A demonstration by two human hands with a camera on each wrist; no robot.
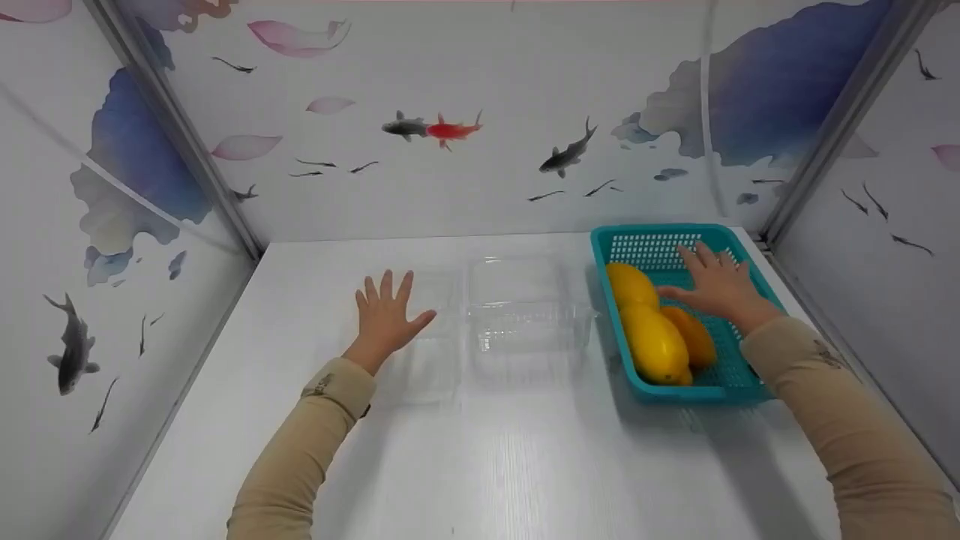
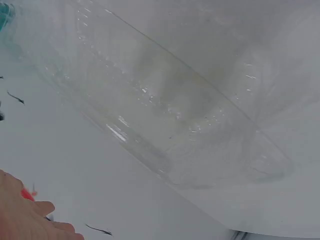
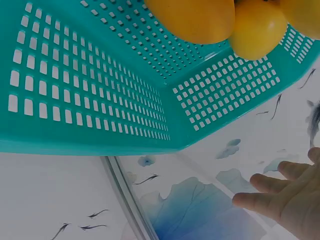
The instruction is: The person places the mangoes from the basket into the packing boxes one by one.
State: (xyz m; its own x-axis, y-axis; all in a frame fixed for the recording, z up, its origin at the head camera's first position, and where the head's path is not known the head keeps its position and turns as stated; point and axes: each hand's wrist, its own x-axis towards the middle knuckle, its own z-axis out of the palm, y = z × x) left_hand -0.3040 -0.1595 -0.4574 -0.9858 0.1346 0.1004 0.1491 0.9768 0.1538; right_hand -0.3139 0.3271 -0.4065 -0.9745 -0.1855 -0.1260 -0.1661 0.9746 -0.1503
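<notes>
R hand (image 1: 718, 289), fingers spread wide, is over teal basket (image 1: 712, 394); yellow fruit (image 1: 654, 343) lies in basket's L side, just L of & nearer wearer than hand. L hand (image 1: 385, 319), also splayed, is by clear containers (image 1: 525, 330), mostly to its R.

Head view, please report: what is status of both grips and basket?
Left grip open, near clear containers. Right grip open over teal basket, holding nothing. Yellow fruits inside it. No obstruction visible.
</notes>
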